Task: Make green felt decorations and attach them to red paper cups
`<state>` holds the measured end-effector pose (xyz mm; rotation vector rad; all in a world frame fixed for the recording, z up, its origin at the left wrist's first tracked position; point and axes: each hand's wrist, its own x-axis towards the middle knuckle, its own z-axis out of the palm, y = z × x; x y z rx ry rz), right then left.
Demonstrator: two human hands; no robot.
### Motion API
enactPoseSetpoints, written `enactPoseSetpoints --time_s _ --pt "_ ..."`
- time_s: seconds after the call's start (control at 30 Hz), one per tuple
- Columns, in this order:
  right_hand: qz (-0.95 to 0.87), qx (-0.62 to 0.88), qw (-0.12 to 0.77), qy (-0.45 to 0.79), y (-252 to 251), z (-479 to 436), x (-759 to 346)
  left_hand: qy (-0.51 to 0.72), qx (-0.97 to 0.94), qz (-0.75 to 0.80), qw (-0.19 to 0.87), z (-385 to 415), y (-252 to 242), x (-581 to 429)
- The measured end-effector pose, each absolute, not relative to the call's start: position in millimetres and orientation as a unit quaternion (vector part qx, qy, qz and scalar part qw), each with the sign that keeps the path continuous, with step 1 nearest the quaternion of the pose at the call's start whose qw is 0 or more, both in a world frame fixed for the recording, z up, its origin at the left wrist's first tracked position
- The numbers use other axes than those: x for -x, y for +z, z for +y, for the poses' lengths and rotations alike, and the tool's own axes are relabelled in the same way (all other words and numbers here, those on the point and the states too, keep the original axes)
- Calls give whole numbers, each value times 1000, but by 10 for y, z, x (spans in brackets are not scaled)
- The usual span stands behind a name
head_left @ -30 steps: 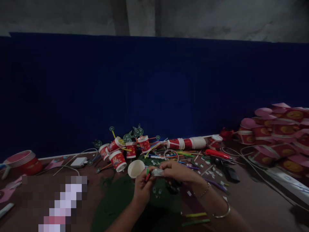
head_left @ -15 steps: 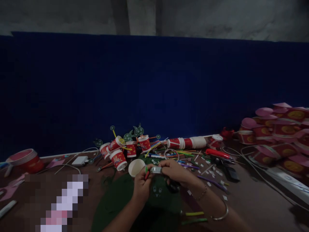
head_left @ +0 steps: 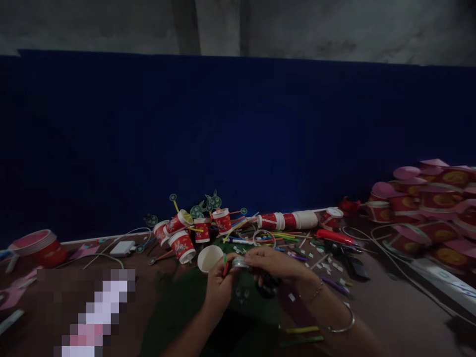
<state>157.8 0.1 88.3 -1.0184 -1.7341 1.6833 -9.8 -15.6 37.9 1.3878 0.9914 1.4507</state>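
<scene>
My left hand is closed on a small pale roll of tape, with a red and green piece showing between its fingers. My right hand reaches in from the right, its fingertips pinched at the roll's right edge. Black loops that look like scissors handles hang under the right palm; their blades are hidden. Just behind the left hand stands an open white paper cup. Below the hands lies dark green cloth or clothing with a small printed face.
Red paper cups with green cut-outs stand at the back. Nested cups, colored straws, paper scraps and a red-handled tool lie rightward. Decorated red cups pile up far right. A white adapter sits left.
The tape roll has turned between my hands, showing more of its round side. My right hand has shifted slightly, with its fingers flatter over the roll's edge.
</scene>
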Motion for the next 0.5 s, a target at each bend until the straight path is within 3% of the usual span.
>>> enactPoseSetpoints --time_s 0.2,0.5 --pt "-696 359 255 566 947 -8 -1641 595 -500 402 483 -116 408 97" --pt "-810 413 331 252 937 -19 -1666 599 -488 427 470 -256 564 4"
